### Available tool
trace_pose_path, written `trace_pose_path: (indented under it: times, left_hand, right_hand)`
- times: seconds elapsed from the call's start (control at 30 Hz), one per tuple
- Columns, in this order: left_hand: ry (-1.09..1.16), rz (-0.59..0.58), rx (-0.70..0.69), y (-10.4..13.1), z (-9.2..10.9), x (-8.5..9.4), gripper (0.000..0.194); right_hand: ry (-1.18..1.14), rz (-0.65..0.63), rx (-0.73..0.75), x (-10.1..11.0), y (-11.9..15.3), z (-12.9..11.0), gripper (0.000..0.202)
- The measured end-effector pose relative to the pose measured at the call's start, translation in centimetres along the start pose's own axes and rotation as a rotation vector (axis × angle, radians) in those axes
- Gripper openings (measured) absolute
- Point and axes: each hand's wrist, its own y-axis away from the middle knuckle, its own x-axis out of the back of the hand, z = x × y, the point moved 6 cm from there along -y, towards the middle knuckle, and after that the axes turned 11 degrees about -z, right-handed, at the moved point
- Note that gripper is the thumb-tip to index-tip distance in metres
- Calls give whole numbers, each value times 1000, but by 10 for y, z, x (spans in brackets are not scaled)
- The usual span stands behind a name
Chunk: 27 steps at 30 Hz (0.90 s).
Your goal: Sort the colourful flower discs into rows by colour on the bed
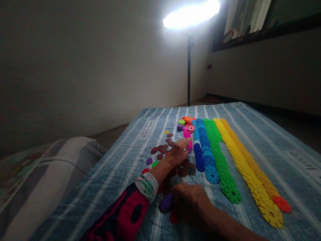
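My left hand [178, 151] reaches forward over the cloth, fingers stretched out and touching the row of pink discs [187, 135]. Nearer to me, my right hand [192, 197] is curled at a small pile of purple discs [166, 202]; its fingertips are hidden, so what they hold is not visible. Brown discs [163, 148] lie scattered to the left of and beneath my left hand. Right of the hands, overlapping notched discs form long rows: dark blue [199, 157], blue [208, 152], green [220, 164], yellow [248, 174] and orange-yellow [250, 164].
The discs lie on a blue striped cloth [120, 167]. A red-orange disc [282, 204] sits at the near end of the orange-yellow row. Behind the far edge stands a lit lamp [189, 67] on a pole. Grey bedding [65, 167] is at the left.
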Motion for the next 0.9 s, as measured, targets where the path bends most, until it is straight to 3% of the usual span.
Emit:
trace_pose_path:
  times: [0.37,0.7,0.9]
  left_hand:
    - [130,-47,62,-14,-2,0,56]
    - [134,-44,157,-25,-16,-2,54]
    - [107,69,131,-16,-14,19,48]
  right_hand:
    - [16,69,64,-5,1,4,13]
    - [34,12,18,-9,0,6,12]
    - [-6,63,68,-8,2,7,14]
